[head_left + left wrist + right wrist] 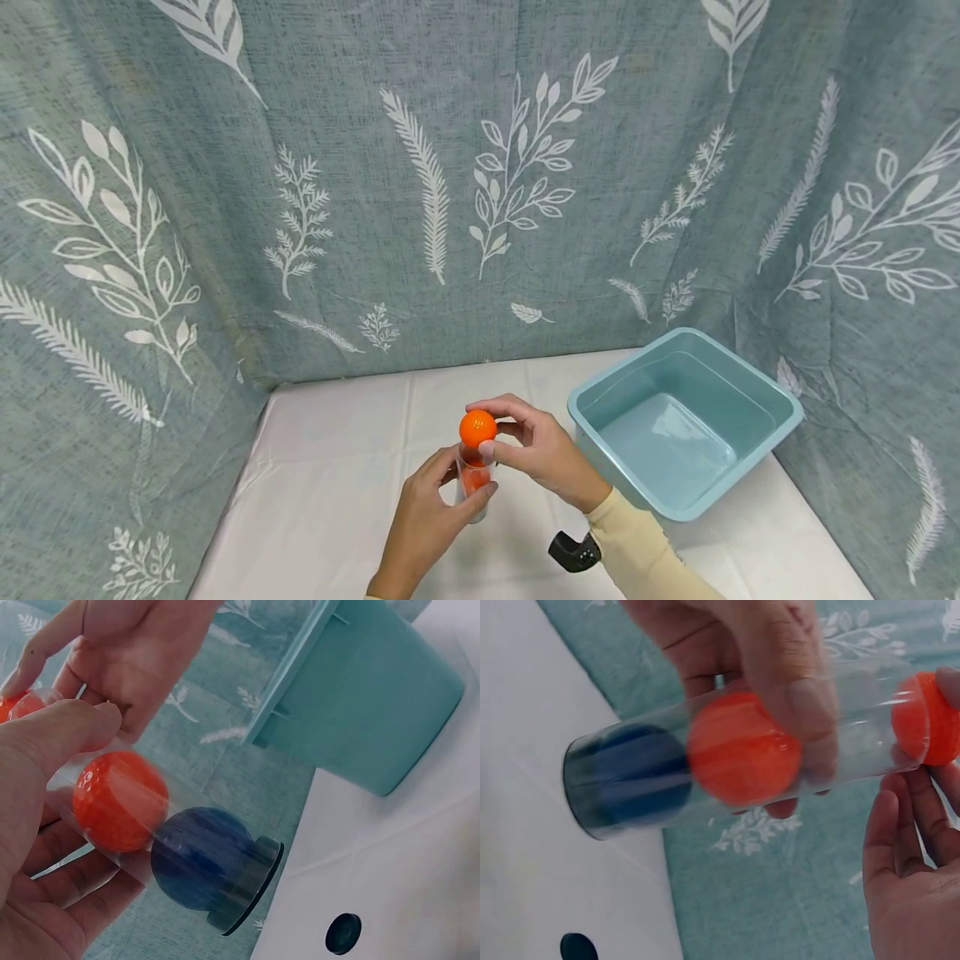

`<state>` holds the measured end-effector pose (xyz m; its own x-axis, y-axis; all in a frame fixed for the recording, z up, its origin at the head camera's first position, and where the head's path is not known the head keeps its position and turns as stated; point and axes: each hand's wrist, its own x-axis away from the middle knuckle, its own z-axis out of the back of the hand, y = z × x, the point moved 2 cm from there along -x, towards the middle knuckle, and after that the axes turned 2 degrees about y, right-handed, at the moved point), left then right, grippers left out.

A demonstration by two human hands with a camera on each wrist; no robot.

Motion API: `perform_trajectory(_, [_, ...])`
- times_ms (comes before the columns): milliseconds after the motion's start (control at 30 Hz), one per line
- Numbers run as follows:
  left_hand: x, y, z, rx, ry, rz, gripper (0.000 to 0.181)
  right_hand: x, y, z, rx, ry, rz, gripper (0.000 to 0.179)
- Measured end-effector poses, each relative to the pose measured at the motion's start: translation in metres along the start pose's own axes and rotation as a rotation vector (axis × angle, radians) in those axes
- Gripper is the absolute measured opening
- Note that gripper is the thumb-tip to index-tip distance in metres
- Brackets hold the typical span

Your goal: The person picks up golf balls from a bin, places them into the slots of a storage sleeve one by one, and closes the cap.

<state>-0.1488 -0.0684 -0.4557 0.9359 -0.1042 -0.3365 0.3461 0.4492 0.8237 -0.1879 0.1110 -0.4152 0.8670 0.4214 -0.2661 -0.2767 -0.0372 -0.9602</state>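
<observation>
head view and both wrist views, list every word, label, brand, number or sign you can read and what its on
No readable text in any view.
Clear tube, orange ball at its mouth, blue ball inside, teal basin: no lettering shows.
Black device by the right sleeve: tiny pale marks, too small to read.
Backdrop cloth: white leaf prints, no writing.

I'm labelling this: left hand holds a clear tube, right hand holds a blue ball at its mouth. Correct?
Not blue: the head view shows an orange ball in the right hand, at the mouth of the clear tube the left hand holds.
</observation>
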Motion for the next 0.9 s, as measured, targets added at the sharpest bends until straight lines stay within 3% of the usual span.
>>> perform_trajectory(167, [0.0,0.0,0.001,0.001,0.009,-0.007,0.042,0.002,0.007,-0.003,0.013,-0.011,0.079,0.038])
perform_trajectory(333, [0.0,-0.002,0.001,0.003,0.019,-0.001,0.042,0.004,0.013,-0.004,0.005,-0.037,0.088,0.038])
perform_trajectory(467, [0.0,-0.007,0.0,0.026,0.015,0.012,0.047,0.006,0.018,-0.004,-0.014,-0.048,0.071,0.041])
perform_trajectory(700, [0.007,-0.019,-0.009,0.094,-0.005,0.105,0.052,0.009,0.029,-0.005,-0.048,-0.048,-0.001,0.041])
perform_trajectory(900, [0.014,-0.032,-0.019,0.12,-0.011,0.124,0.051,0.015,0.042,-0.007,-0.07,-0.045,-0.059,0.037])
